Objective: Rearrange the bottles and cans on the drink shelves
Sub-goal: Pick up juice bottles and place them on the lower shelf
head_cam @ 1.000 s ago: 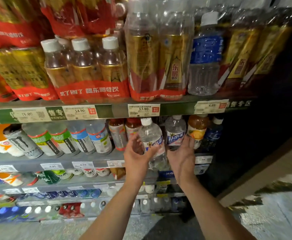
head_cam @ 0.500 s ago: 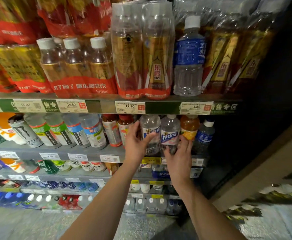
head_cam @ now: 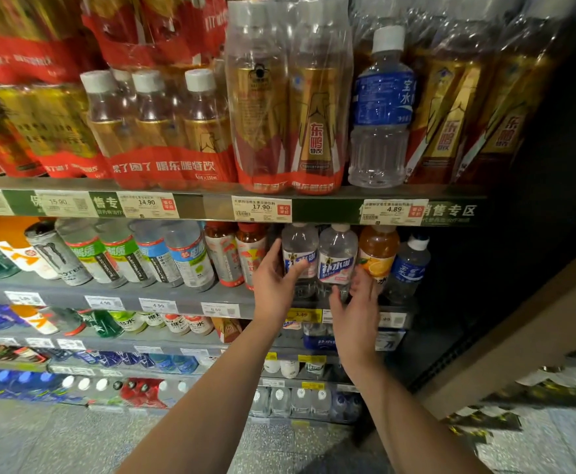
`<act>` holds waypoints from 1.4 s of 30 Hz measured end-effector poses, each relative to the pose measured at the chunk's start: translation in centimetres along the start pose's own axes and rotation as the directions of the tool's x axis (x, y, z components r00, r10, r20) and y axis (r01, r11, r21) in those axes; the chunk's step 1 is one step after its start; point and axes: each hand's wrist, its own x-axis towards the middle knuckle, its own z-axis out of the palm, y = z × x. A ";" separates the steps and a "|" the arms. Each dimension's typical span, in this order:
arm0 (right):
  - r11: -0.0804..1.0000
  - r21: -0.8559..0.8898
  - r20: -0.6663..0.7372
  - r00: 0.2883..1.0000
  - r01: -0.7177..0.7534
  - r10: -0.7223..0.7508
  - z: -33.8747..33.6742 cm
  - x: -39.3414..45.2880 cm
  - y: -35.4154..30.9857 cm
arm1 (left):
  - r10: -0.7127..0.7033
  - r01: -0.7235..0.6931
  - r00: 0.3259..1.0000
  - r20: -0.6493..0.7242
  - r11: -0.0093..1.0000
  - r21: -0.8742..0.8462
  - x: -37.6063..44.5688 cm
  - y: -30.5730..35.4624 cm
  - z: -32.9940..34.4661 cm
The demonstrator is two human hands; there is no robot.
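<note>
Hands on two clear bottles, second shelf.
Left hand (head_cam: pixel 273 282) wraps the clear bottle (head_cam: pixel 299 258) beside the orange drink (head_cam: pixel 377 254); right hand (head_cam: pixel 356 313), fingers open, touches its twin (head_cam: pixel 336 265) low down. Push both back gently, labels facing out.

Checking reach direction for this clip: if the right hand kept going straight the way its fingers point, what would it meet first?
Most likely the right hand would meet the right clear bottle low on its body; its fingers look nearly there, with the orange bottle just beside. Depth is unclear.
</note>
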 end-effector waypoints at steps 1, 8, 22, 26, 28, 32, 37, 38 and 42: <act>1.000 0.002 -0.006 1.000 0.004 -0.004 0.1 0.0 0.0 | 0.038 -0.038 0.999 0.008 0.998 0.043 0.0 -0.2 0.0; 1.000 0.016 -0.016 1.000 -0.010 0.011 1.0 -0.2 -0.4 | 0.067 0.003 0.970 -0.236 0.959 0.282 -1.7 -0.8 1.7; 0.970 0.201 -0.211 0.961 -0.137 0.179 -1.4 0.5 0.9 | 0.002 0.075 0.967 -0.256 0.954 0.289 -3.0 -0.7 3.9; 0.955 0.216 -0.194 0.950 -0.202 0.245 -0.5 1.3 1.2 | -0.074 0.133 0.983 -0.168 0.921 0.367 -1.9 -1.3 4.9; 0.961 0.165 -0.208 0.945 -0.220 0.252 -0.2 1.9 1.3 | -0.080 0.136 0.984 -0.160 0.915 0.380 -1.5 -1.3 5.2; 0.973 0.051 -0.196 0.953 -0.223 0.229 0.2 2.6 1.4 | -0.086 0.131 0.988 -0.127 0.904 0.407 -0.7 -1.1 5.3; 0.942 0.085 -0.157 0.930 -0.324 0.334 0.6 2.3 0.8 | -0.073 0.097 0.994 -0.085 0.939 0.330 -1.2 -1.1 4.3; 0.942 0.093 -0.151 0.930 -0.324 0.335 0.6 2.4 0.7 | -0.064 0.086 0.994 -0.084 0.952 0.295 -1.4 -1.2 4.1; 0.952 0.075 -0.117 0.946 -0.295 0.302 -0.2 3.2 0.8 | -0.061 0.074 0.995 -0.076 0.983 0.170 -2.5 -1.1 3.5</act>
